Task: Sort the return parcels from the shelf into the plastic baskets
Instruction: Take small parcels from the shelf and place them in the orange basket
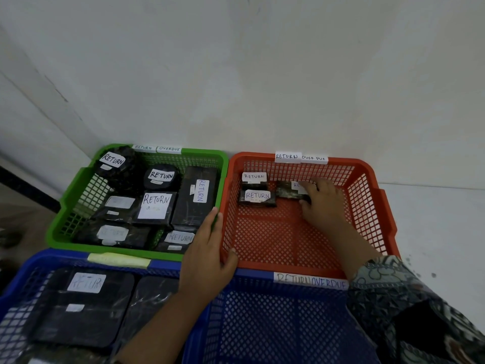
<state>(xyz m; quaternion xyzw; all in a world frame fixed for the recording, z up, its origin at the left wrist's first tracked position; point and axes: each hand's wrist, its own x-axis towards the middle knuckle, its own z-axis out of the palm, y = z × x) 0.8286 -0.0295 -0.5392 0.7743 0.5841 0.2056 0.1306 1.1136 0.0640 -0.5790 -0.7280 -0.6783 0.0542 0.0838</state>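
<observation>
Patterned sleeve (393,290) fills the lower right corner, over a blue basket (275,324). From it the right hand (324,203) reaches up-frame into the orange basket (367,195), fingers curled over and thumb under the right end of a small black parcel (287,191). That parcel lies flat near the far wall, just right of centre, its long axis running left to right across the frame, white label up. Two more labelled parcels (257,199) sit just left of it. The left hand (207,248) rests on the orange basket's near left corner, fingers straight along the wall beside the green basket (78,195), thumb inside the rim.
</observation>
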